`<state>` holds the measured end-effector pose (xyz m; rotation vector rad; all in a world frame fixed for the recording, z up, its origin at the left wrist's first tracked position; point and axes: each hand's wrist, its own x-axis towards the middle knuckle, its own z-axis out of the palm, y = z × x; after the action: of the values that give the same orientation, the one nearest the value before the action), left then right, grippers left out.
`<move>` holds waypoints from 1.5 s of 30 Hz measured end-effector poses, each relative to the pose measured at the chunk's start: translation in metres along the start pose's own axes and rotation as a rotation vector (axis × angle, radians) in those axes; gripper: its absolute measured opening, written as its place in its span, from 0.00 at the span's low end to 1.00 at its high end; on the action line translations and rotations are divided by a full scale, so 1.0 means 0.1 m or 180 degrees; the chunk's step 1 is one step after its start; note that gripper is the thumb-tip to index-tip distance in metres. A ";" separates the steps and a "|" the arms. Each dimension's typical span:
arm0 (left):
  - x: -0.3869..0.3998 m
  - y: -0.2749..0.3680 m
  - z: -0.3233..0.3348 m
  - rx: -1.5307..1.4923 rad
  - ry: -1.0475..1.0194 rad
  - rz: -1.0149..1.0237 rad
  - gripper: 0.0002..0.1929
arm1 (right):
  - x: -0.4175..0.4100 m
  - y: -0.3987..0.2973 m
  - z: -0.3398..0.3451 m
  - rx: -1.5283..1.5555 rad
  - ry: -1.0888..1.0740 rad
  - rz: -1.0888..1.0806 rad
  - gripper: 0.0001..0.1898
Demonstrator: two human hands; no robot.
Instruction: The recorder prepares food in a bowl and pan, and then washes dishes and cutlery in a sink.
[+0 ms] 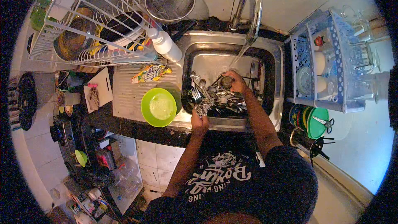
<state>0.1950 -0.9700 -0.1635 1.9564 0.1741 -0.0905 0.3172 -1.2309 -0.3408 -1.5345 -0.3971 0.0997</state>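
Observation:
My left hand (199, 121) is at the near left edge of the stainless steel sink (214, 57), closed around a bunch of metal cutlery (203, 105). Forks and spoons (196, 84) rest just beyond it, along the sink's left side. In my right hand (238, 82) is a small round metallic item (226, 82); whether it is a cup or a scourer is unclear. Water runs from the chrome faucet (257, 9) down near this hand. A heap of cutlery (228, 99) covers the sink's near part, between my hands.
On the ridged drainboard (127, 99) stand a green bowl (158, 107) with foamy liquid, a yellow packet (150, 74) and a white bottle (166, 46). A wire dish rack (90, 34) rises behind left. A plastic rack (323, 59) flanks the sink's right; scissors (324, 121) lie on a green lid.

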 end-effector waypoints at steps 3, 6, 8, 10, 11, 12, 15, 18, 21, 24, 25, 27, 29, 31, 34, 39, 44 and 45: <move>0.00 -0.03 -0.01 0.0083 0.0093 0.0183 0.20 | 0.02 -0.14 0.04 -0.0392 0.0103 0.0067 0.36; 0.00 -0.07 -0.02 -0.0065 0.0056 0.0201 0.20 | 0.06 -0.23 0.10 -0.0701 0.0192 0.0216 0.37; 0.00 -0.07 0.00 0.0189 -0.0006 0.0111 0.20 | 0.05 -0.22 0.08 -0.0612 0.0307 0.0153 0.38; 0.01 -0.04 0.02 0.0137 0.0004 0.0152 0.21 | 0.02 -0.19 0.07 -0.0521 0.0472 0.0374 0.35; 0.02 -0.03 0.03 0.0089 0.0026 0.0188 0.21 | -0.01 -0.19 0.04 -0.0532 0.0485 0.0377 0.35; 0.01 -0.06 0.02 0.0097 0.0042 0.0180 0.21 | 0.00 -0.21 0.06 -0.0451 0.0474 0.0655 0.34; -0.01 -0.11 0.02 0.0272 0.0113 0.0239 0.21 | 0.03 -0.30 0.08 -0.0717 0.0433 0.0511 0.32; -0.01 -0.13 0.02 0.0171 0.0086 0.0227 0.22 | 0.05 -0.44 0.12 -0.0751 0.0523 0.0838 0.31; -0.01 -0.13 0.02 0.0173 0.0098 0.0108 0.22 | 0.05 -0.59 0.22 -0.1152 0.0761 0.1387 0.29; 0.00 -0.18 0.03 0.0128 0.0073 0.0180 0.22 | 0.09 -0.72 0.28 -0.2306 0.0967 0.1043 0.25; -0.01 -0.18 0.03 0.0328 0.0087 0.0178 0.22 | 0.10 -0.76 0.30 -0.2742 0.1056 0.0908 0.24; -0.02 -0.17 0.02 0.0525 0.0100 0.0178 0.23 | 0.10 -0.82 0.33 -0.2749 0.1094 0.0975 0.23; -0.01 -0.17 0.02 0.0317 0.0081 0.0253 0.22 | 0.10 -0.85 0.33 -0.2755 0.1132 0.1037 0.23; -0.01 -0.13 0.01 0.0269 0.0044 0.0232 0.22 | 0.11 -0.86 0.31 -0.2840 0.1012 0.1201 0.15; -0.01 -0.14 -0.01 0.0246 0.0072 0.0283 0.22 | 0.15 -0.84 0.34 -0.3096 0.1045 0.1228 0.12; 0.01 -0.09 0.04 0.0506 0.0138 0.0684 0.21 | 0.08 -0.58 0.17 -0.2454 0.0989 0.0930 0.09; -0.01 -0.04 -0.04 0.0122 0.0085 0.0120 0.20 | 0.22 -0.73 0.27 0.1032 0.1383 0.2502 0.13; -0.02 0.03 -0.05 0.0110 0.0078 0.0132 0.20 | 0.22 -0.77 0.27 0.1632 0.1537 0.2097 0.15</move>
<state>0.1938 -0.9669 -0.1590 1.9950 0.1488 -0.0427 0.3155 -1.2022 -0.2618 -1.0752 0.4986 0.3103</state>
